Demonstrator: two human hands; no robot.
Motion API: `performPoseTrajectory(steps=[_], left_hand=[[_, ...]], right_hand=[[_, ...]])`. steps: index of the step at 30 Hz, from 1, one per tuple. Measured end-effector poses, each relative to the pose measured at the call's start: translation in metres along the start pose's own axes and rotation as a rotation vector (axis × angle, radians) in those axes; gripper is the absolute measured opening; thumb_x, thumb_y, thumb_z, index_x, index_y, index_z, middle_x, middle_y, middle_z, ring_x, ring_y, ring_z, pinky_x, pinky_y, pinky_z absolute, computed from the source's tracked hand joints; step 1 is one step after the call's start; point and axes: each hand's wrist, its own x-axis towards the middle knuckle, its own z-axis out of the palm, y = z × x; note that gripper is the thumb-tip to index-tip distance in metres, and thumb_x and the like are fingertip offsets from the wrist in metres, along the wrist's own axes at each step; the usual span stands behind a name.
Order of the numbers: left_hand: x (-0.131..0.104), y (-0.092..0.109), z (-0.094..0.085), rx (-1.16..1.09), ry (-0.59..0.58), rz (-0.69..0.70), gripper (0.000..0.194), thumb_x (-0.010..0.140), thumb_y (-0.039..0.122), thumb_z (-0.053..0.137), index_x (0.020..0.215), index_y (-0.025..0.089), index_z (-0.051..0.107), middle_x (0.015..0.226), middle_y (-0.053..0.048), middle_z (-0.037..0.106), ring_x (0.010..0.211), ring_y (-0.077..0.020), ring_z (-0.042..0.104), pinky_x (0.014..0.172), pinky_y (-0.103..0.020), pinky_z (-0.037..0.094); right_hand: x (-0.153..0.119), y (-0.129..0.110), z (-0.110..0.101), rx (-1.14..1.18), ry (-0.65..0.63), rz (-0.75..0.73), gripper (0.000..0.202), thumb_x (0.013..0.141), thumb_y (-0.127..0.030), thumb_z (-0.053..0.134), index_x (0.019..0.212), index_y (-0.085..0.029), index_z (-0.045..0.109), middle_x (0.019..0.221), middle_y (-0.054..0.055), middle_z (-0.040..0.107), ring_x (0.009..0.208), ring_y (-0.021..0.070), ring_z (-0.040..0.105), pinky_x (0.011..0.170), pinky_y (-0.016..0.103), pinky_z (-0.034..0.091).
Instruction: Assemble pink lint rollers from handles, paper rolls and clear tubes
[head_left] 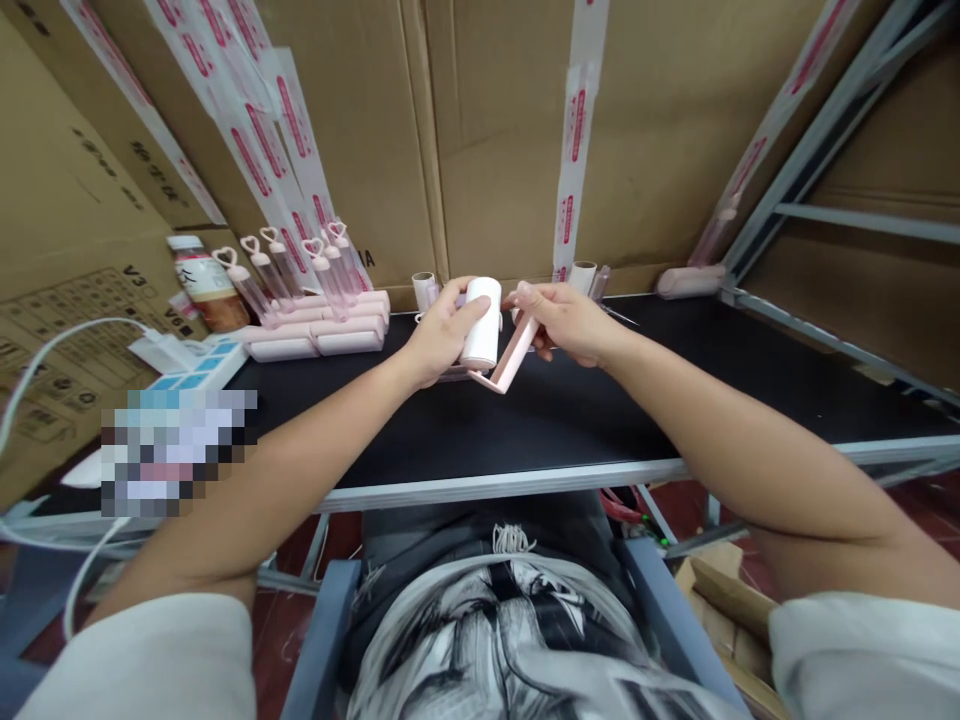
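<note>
My left hand (444, 335) is wrapped round a white roll (482, 322), which stands nearly upright with the thumb pressed on its side. My right hand (559, 322) pinches the upper end of a pale pink L-shaped plastic piece (514, 355). The lower corner of that piece reaches under the roll; whether they are joined I cannot tell. Behind the left hand stands a small white tube (424, 290), and another white roll (582, 277) is behind the right hand. Beside it leans a clear pinkish tube (600, 283), partly hidden.
Several pink lint-roller-like pieces with heart-topped handles (349, 338) sit at the left on the black tabletop (450, 440). Near them are a bottle (208, 285) and a power strip (202, 368) with white cables. One similar pink piece (690, 281) lies far right. Cardboard (495, 150) walls the back.
</note>
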Motion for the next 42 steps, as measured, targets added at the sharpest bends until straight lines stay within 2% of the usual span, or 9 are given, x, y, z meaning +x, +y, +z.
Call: performPoseTrajectory(steps=[6,12,14,18,24,29,34,38,42], left_hand=[[-0.007,-0.017,-0.001,0.007,-0.047,0.053,0.065,0.089,0.065,0.076,0.132,0.023,0.051,0.11,-0.005,0.073,0.087,-0.018,0.07,0.072,-0.028,0.056],[-0.01,-0.024,-0.003,0.0,-0.044,0.075,0.071,0.089,0.066,0.077,0.138,0.026,0.045,0.113,-0.005,0.071,0.088,-0.0176,0.069,0.074,-0.029,0.057],[-0.01,-0.025,-0.005,0.015,-0.065,0.092,0.072,0.088,0.066,0.078,0.137,0.027,0.044,0.111,-0.004,0.069,0.087,-0.0172,0.067,0.073,-0.029,0.056],[-0.01,-0.023,-0.008,0.039,-0.168,0.101,0.07,0.088,0.066,0.078,0.134,0.027,0.044,0.106,-0.003,0.065,0.087,-0.0173,0.066,0.073,-0.028,0.054],[-0.012,-0.021,-0.012,0.112,-0.252,0.155,0.067,0.092,0.067,0.073,0.135,0.028,0.04,0.106,-0.003,0.06,0.083,-0.0164,0.062,0.068,-0.028,0.05],[-0.013,-0.018,-0.017,0.203,-0.272,0.237,0.065,0.095,0.07,0.067,0.136,0.027,0.039,0.111,-0.004,0.056,0.087,-0.0168,0.056,0.07,-0.029,0.049],[-0.017,-0.015,-0.023,0.316,-0.342,0.256,0.061,0.1,0.068,0.061,0.137,0.026,0.036,0.115,-0.005,0.052,0.093,-0.0179,0.054,0.08,-0.033,0.051],[-0.018,-0.014,-0.025,0.354,-0.35,0.284,0.061,0.101,0.068,0.059,0.137,0.024,0.037,0.119,-0.007,0.051,0.103,-0.0211,0.054,0.089,-0.037,0.051],[-0.018,-0.013,-0.027,0.404,-0.372,0.254,0.065,0.1,0.071,0.058,0.137,0.022,0.038,0.119,-0.008,0.053,0.107,-0.0244,0.055,0.092,-0.04,0.051]], right_hand=[[0.002,0.009,0.009,0.001,0.093,-0.054,0.063,0.093,-0.083,0.064,0.083,-0.02,0.065,0.05,-0.004,0.055,0.035,0.0112,0.047,0.029,0.024,0.036],[-0.001,0.013,0.022,-0.012,0.152,-0.126,0.073,0.084,-0.093,0.062,0.076,-0.021,0.061,0.053,-0.003,0.054,0.036,0.0103,0.043,0.03,0.026,0.028],[-0.001,0.013,0.024,-0.026,0.191,-0.18,0.075,0.083,-0.095,0.061,0.075,-0.02,0.062,0.058,-0.002,0.056,0.042,0.0096,0.044,0.035,0.026,0.028],[-0.001,0.012,0.027,-0.101,0.231,-0.286,0.077,0.086,-0.095,0.056,0.07,-0.02,0.058,0.062,0.0,0.056,0.058,0.0121,0.051,0.051,0.027,0.037],[-0.005,0.011,0.027,-0.298,0.283,-0.385,0.079,0.095,-0.094,0.04,0.073,-0.02,0.057,0.069,0.001,0.059,0.067,0.0147,0.053,0.065,0.031,0.04],[-0.009,0.008,0.031,-0.373,0.321,-0.395,0.079,0.099,-0.092,0.03,0.074,-0.021,0.054,0.071,0.002,0.059,0.067,0.0152,0.051,0.065,0.032,0.037],[-0.01,0.01,0.033,-0.419,0.325,-0.38,0.08,0.099,-0.093,0.027,0.074,-0.021,0.054,0.069,0.001,0.058,0.066,0.0153,0.05,0.064,0.033,0.034],[-0.01,0.012,0.034,-0.431,0.324,-0.369,0.081,0.099,-0.093,0.027,0.075,-0.021,0.055,0.07,0.002,0.059,0.067,0.0155,0.05,0.064,0.033,0.034],[-0.01,0.013,0.035,-0.441,0.312,-0.351,0.081,0.099,-0.093,0.025,0.073,-0.021,0.054,0.069,0.002,0.059,0.066,0.0157,0.051,0.064,0.033,0.033]])
